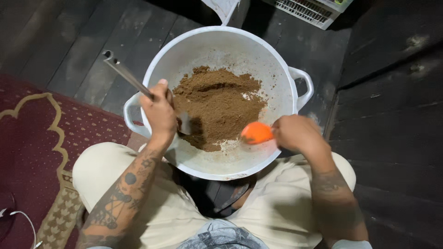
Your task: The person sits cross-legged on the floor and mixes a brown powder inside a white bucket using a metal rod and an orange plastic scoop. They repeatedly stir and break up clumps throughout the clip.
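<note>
From the head camera, looking straight down, a wide white plastic basin [286, 92] with two moulded loop handles sits on a dark plank floor [83, 41] between the knees of a seated person in pale trousers. Inside it lies a mound of brown, crumbly, damp-looking powder [217, 103], heaped toward the middle and left, with smeared bare plastic showing along the near wall. The left hand [159, 113] is closed round a long metal utensil [124, 74] whose flat, dull steel handle slants up and out over the rim to the left; its working end dips into the edge of the brown heap and is partly hidden by the hand and its shadow, so it may be a spatula or a spoon, and I cannot tell which. The right hand [297, 133] is curled tight round the stem of an orange plastic spoon [256, 133], smooth and rounded, whose bowl rests at the near right edge of the mound; the stem itself is covered by the fingers. Both forearms carry dark tattoos. A maroon rug [32, 138] with a tan scalloped border lies on the floor at left, with a thin white cable [23, 216] on it. At the top edge a white slatted crate [304, 9] is cut off by the frame.
</note>
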